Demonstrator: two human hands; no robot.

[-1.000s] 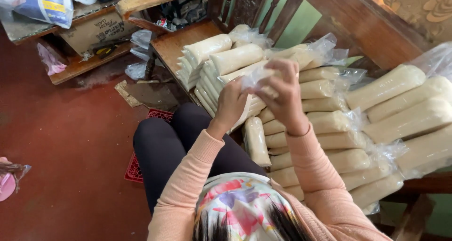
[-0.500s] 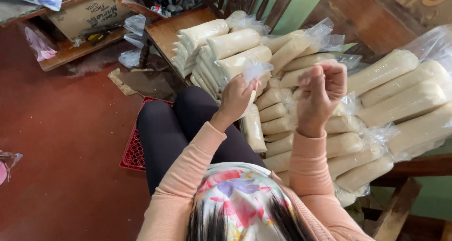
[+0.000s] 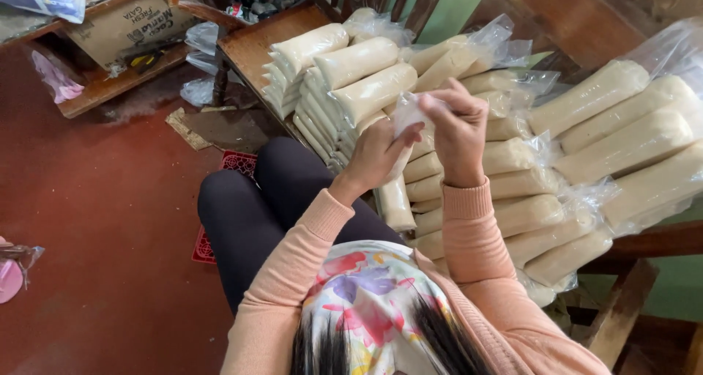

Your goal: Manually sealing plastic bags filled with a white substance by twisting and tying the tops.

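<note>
My left hand (image 3: pixel 377 155) and my right hand (image 3: pixel 458 130) meet in front of me, both pinching the clear twisted neck of a plastic bag (image 3: pixel 396 199). The long bag is filled with a pale cream mass and hangs down between my hands, above my dark-trousered knees. Right behind it, many filled bags of the same kind lie stacked in a left pile (image 3: pixel 344 75) and a larger right pile (image 3: pixel 622 140). My sleeves are peach-coloured.
The piles rest on a wooden table (image 3: pixel 249 42) ahead of me. A cardboard box (image 3: pixel 124 23) sits on a low wooden shelf at the upper left. On the red floor lie a red mat (image 3: pixel 220 199), loose plastic (image 3: pixel 198 89) and a pink object (image 3: pixel 9 280).
My right hand, held apart from the left half a second ago, has come back to the bag's neck beside the left hand. The bag still hangs between them.
</note>
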